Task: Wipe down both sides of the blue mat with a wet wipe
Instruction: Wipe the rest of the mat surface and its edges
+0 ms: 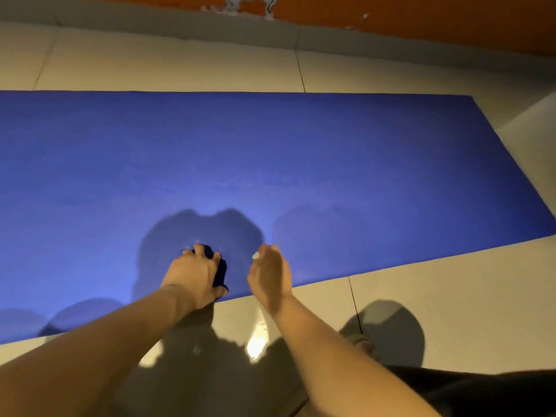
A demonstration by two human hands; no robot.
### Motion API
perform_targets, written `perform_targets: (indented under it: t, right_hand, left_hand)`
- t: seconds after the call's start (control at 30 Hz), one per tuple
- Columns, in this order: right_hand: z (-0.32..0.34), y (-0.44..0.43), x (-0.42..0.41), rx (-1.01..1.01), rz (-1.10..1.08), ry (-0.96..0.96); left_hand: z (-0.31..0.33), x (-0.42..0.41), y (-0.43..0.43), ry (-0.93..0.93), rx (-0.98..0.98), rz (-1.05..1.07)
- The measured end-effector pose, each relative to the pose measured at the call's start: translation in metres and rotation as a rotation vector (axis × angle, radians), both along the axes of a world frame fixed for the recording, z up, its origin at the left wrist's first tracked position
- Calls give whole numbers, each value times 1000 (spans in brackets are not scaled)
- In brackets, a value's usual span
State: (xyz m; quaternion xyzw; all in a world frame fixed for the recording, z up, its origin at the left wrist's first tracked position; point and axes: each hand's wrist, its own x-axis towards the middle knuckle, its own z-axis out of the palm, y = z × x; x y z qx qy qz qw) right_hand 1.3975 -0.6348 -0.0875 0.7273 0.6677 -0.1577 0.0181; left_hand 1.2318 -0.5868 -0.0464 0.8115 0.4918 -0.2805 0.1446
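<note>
1. Where: blue mat (301,152) lies on the tile floor (436,296), spanning 9 to 3 o'clock across mid-frame. Its far edge faces the orange wall (391,19) at 12; its near edge runs approx. 8 to 3.
2. L hand (192,273), at 6 o'clock just below centre: fingers curl round a dark-blue bunch right at the mat's near edge. Looks like the mat's own edge pulled up, but not 100% sure.
3. R hand (270,278), at 3 o'clock of the L one and near it, is seen edge-on over the same edge. A small white wad, prob. the wet wipe (255,256), is pinched at the fingertips. How much wipe is in the palm: can't tell.
4. Step, my guess: bracing the mat for a stroke, or starting the flip.
5. Risks:
   - Wipe is tiny vs. the mat, so it may dry out or slip from a fingertip pinch.
   - Pulling on one bunched spot could crease the mat or drag it across the smooth tile.
   - Hand and head shadows around 6 o'clock plus uneven light mean missed patches are easy to overlook.
   - Flipping onto unwiped floor would re-soil the cleaned side.
</note>
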Motion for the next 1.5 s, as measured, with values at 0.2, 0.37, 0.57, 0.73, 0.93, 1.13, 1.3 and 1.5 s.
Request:
perform_targets:
  t: [0.2, 0.37, 0.57, 0.73, 0.93, 1.13, 1.3, 1.5]
  right_hand:
    - [6, 9, 80, 1, -235, -8]
    - [14, 5, 175, -18, -618, -31]
    - [2, 24, 55, 80, -445, 120]
    - [-3, 28, 7, 88, -150, 121]
    - [5, 37, 130, 64, -302, -95]
    - [0, 45, 100, 90, -584, 33]
    - [-10, 36, 14, 100, -216, 197]
    - [-6, 60, 116, 96, -334, 30]
  left_hand:
    - [-3, -9, 39, -6, 76, 210]
    - [-16, 0, 51, 45, -6, 317]
    - [-16, 8, 57, 104, -27, 328]
    - [-16, 13, 58, 109, -43, 327]
    - [-17, 14, 59, 107, -46, 331]
    - [-18, 15, 59, 111, -37, 325]
    - [-18, 14, 60, 102, -45, 329]
    - [-17, 13, 59, 97, -45, 319]
